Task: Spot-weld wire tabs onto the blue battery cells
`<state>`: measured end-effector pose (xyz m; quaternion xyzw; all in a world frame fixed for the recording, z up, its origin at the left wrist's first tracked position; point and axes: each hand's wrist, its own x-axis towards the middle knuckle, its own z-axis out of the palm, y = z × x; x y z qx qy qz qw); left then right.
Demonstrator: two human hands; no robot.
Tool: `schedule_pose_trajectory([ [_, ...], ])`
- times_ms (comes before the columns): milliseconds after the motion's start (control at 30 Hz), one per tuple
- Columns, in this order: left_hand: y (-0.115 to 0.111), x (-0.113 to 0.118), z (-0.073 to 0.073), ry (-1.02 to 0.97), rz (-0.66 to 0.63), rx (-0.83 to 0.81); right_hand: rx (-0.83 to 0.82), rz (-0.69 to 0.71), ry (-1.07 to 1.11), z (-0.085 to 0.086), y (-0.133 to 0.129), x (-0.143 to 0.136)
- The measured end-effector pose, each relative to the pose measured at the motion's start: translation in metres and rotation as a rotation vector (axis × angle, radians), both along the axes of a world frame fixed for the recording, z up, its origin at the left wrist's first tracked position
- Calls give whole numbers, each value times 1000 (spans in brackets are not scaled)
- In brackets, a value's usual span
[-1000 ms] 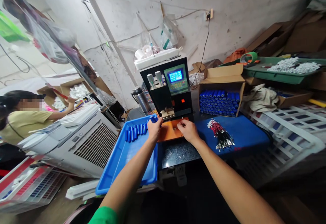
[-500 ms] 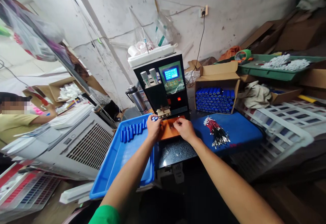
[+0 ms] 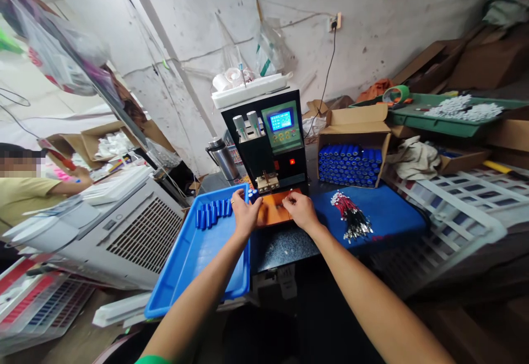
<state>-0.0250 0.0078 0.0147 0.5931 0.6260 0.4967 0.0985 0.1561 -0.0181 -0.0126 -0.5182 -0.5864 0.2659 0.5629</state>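
My left hand (image 3: pixel 245 213) is over the right rim of the blue tray (image 3: pixel 198 267), thumb and fingers apart, with nothing visible between them. Several blue cylindrical cells (image 3: pixel 209 216) stand in rows in that tray. My right hand (image 3: pixel 301 209) is pinched over the right side of the orange plate (image 3: pixel 270 214); a small white tip shows at its fingers, but the held thing is too small to name. Behind the plate is a black machine (image 3: pixel 264 149) with a lit screen. Cells with white ends (image 3: pixel 252 193) lie left of its brass-coloured fixture (image 3: pixel 267 182).
Red and black wires (image 3: pixel 351 215) lie on a blue mat (image 3: pixel 394 209) at right. Behind them stands an open carton (image 3: pixel 355 126) of blue cells. A steel flask (image 3: pixel 223 157) is left of the machine. Another person (image 3: pixel 25 193) is at far left.
My left hand has moved left from the orange plate's edge to the tray's rim, and its fingers have spread. My right hand stays pinched at the plate. The view has shifted slightly.
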Motion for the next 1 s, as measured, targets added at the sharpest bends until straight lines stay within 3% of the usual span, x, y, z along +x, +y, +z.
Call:
schedule_pose_trajectory([
  [100,-7,-3,0,168,92,-35,-7,2,6,-1,0,0],
  [300,-10,0,2,217,84,-208,-5,3,16,-3,1,0],
  [500,-17,1,9,304,53,-164,12,5,21,-6,3,0],
  [767,-30,31,7,215,-294,-108,-24,11,113,0,8,1],
  [1000,-20,37,-1,86,-421,-104,-98,62,390,8,9,4],
])
